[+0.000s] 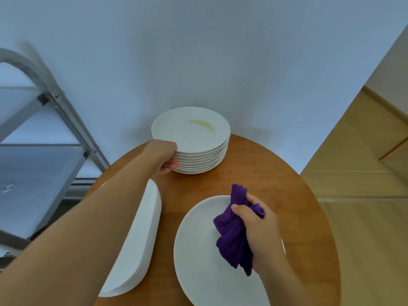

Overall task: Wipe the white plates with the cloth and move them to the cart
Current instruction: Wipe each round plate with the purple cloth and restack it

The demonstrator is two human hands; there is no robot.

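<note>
On the round table (254,164) our left hand (164,157) pinched the stack's (198,160) slick, brittle top plate (189,131) by its rim while our right hand (260,230) clutched the soft cloth (231,235).

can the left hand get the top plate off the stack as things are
Probably yes: the left hand already touches the rim side of the stack, and nothing lies on the stained top plate.

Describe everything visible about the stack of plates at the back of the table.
The stack holds about nine white, glossy, ceramic-looking plates, neatly aligned, at the far edge of the round wooden table by the wall. The top plate carries a curved yellowish smear. The left hand grips the stack's left rim.
</note>
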